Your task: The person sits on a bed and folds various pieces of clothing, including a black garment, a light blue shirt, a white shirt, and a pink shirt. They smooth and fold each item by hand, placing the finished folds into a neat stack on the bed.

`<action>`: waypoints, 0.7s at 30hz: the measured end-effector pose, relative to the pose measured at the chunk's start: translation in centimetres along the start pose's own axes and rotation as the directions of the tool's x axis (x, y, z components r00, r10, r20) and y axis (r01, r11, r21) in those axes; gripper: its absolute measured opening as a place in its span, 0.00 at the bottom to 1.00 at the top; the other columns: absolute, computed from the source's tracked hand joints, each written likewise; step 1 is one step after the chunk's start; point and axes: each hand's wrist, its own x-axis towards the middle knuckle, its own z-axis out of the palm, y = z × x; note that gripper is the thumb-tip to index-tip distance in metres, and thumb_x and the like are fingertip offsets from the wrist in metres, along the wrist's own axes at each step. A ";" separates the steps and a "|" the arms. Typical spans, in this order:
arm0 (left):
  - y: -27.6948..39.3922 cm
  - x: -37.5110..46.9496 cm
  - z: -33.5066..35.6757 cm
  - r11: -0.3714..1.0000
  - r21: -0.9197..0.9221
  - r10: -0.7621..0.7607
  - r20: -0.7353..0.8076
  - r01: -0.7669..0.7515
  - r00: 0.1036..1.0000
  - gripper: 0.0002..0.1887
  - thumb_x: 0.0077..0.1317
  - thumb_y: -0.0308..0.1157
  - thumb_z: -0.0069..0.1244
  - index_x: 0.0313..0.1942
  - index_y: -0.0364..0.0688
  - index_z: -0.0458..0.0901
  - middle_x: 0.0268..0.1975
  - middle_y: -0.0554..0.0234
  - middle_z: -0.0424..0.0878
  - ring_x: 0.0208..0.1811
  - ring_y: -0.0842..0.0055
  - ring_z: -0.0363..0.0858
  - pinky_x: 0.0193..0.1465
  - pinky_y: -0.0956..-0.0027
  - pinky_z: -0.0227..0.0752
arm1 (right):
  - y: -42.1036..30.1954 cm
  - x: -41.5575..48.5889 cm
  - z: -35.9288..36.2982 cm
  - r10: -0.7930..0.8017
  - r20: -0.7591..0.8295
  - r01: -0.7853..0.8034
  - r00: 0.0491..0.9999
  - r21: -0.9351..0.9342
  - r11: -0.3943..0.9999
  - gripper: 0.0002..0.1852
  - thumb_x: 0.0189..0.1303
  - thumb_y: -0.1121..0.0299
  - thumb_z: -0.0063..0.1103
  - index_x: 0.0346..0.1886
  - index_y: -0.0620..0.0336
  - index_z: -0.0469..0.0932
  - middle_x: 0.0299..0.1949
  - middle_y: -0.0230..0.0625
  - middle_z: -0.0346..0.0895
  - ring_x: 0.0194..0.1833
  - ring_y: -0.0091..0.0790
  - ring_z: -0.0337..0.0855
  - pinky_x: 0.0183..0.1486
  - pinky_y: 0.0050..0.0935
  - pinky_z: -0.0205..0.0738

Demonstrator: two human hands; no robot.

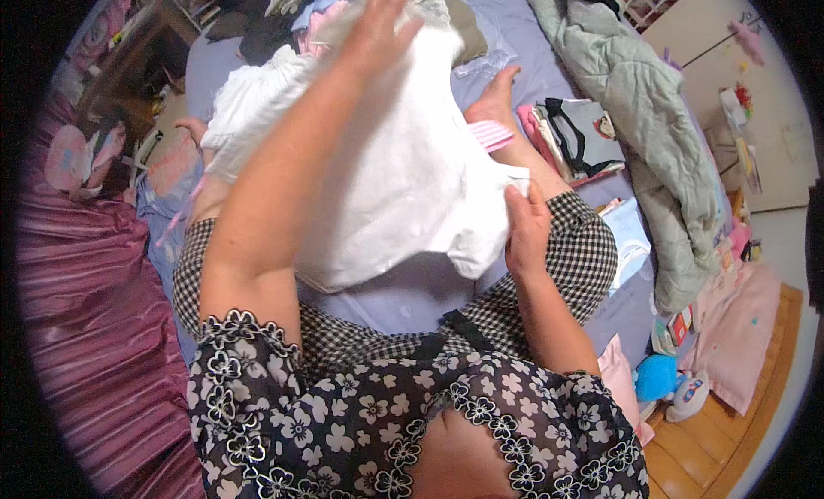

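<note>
A white garment [399,171] with a pink-and-white striped part at its right edge lies spread over the bed between my legs. My left hand [529,225] pinches its right-hand edge between thumb and fingers. Blurred and stretched far forward, my right hand [385,26] is over the garment's far end, its fingers apart; whether it touches the cloth cannot be told. Beside my right forearm is a white ruffled garment [254,97], partly hidden by the arm.
Folded clothes, a grey one with black trim [589,138] on top, sit right of my left leg. A light blue folded garment [624,238] lies nearer. Beyond are heaped clothes [322,23], a grey-green quilt [650,106] at right, and a blue plush toy [655,377].
</note>
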 end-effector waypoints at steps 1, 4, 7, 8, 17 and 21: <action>0.0 -2.5 1.9 0.995 -0.060 -0.073 0.071 0.077 0.995 0.18 0.66 0.31 0.55 0.56 0.45 0.79 0.62 0.56 0.71 0.56 0.66 0.77 0.60 0.67 0.73 | 2.8 0.9 -2.8 0.069 -0.031 -0.072 0.997 -0.075 0.995 0.08 0.69 0.72 0.54 0.47 0.65 0.75 0.42 0.31 0.80 0.40 0.19 0.78 0.45 0.18 0.72; 0.0 -12.8 2.0 0.968 0.048 -0.249 0.269 0.246 0.930 0.17 0.66 0.31 0.55 0.55 0.44 0.79 0.57 0.55 0.76 0.57 0.64 0.77 0.59 0.66 0.74 | 10.2 2.4 -10.9 0.248 -0.216 -0.317 0.944 -0.402 0.859 0.08 0.64 0.68 0.61 0.31 0.60 0.76 0.26 0.24 0.74 0.28 0.17 0.71 0.31 0.19 0.64; 5.1 -23.2 -3.7 0.771 0.187 -0.622 0.429 0.609 0.655 0.10 0.66 0.32 0.53 0.46 0.40 0.81 0.51 0.53 0.78 0.51 0.63 0.79 0.54 0.64 0.74 | 11.8 3.9 -11.1 0.278 -0.312 -0.403 0.909 -0.478 0.781 0.12 0.59 0.69 0.63 0.21 0.57 0.72 0.18 0.22 0.67 0.23 0.16 0.65 0.26 0.20 0.58; 6.6 -26.5 -5.2 0.735 0.246 -0.655 0.499 0.632 0.567 0.12 0.64 0.36 0.54 0.44 0.40 0.82 0.48 0.50 0.78 0.49 0.60 0.78 0.54 0.62 0.73 | 13.0 4.9 -12.5 0.237 -0.270 -0.356 0.933 -0.616 0.702 0.13 0.56 0.63 0.64 0.27 0.64 0.77 0.23 0.31 0.76 0.26 0.26 0.74 0.31 0.28 0.68; 13.3 -34.2 -7.1 0.687 0.655 -0.726 0.614 0.313 0.310 0.23 0.58 0.33 0.56 0.55 0.46 0.71 0.51 0.52 0.71 0.55 0.55 0.72 0.51 0.51 0.75 | 13.7 5.2 -14.5 0.387 -0.206 -0.328 0.899 -0.902 0.282 0.27 0.48 0.54 0.67 0.43 0.69 0.80 0.40 0.51 0.84 0.42 0.45 0.85 0.48 0.38 0.76; 11.1 -33.1 -5.6 0.645 0.724 -0.759 0.573 0.245 0.309 0.16 0.62 0.25 0.46 0.51 0.45 0.73 0.48 0.52 0.76 0.50 0.56 0.78 0.46 0.55 0.77 | 11.5 4.8 -13.1 0.511 -0.240 -0.512 0.825 -0.700 0.498 0.19 0.50 0.69 0.67 0.46 0.69 0.81 0.39 0.42 0.84 0.39 0.32 0.84 0.45 0.30 0.76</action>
